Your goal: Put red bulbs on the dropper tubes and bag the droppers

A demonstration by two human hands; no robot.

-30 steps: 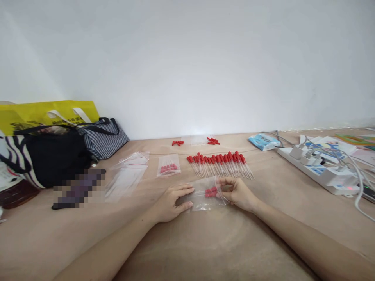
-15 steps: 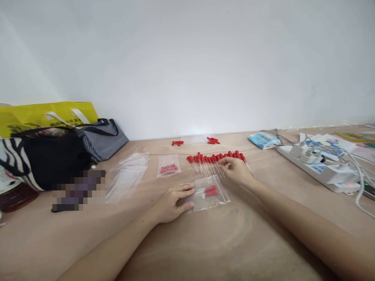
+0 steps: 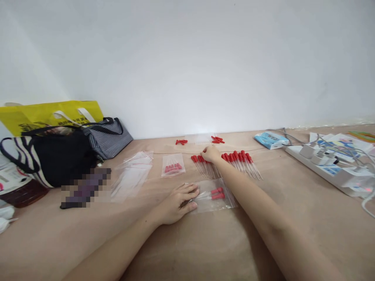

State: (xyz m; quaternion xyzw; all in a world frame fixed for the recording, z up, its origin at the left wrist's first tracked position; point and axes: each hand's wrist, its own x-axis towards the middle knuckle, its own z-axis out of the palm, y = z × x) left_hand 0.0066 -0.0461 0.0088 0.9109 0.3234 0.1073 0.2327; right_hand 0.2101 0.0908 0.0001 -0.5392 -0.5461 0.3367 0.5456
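Observation:
Clear droppers with red bulbs (image 3: 234, 158) lie in a row across the table, bulbs toward the wall. My right hand (image 3: 211, 154) reaches over the row with its fingers closed at a bulb in the left half; the fingertips are partly hidden. In front of the row lies a clear zip bag (image 3: 202, 205) with a few red-bulbed droppers (image 3: 217, 193) inside. Flat on the bag's left end rests my left hand (image 3: 182, 201), its fingers stretched out and the thumb apart. Left of the row is another small bag (image 3: 173, 160) holding several droppers.
Flat plastic bags (image 3: 133, 175) lie at the left. Loose red bulbs (image 3: 181, 142) and more red bulbs (image 3: 217, 139) sit near the wall. A power strip (image 3: 328, 171) with cables and a blue packet (image 3: 271, 139) are at right; bags (image 3: 58, 160) stand far left.
My right hand has moved left and a little farther back along the dropper row. My left hand stays on the bag. The whole view has shifted slightly.

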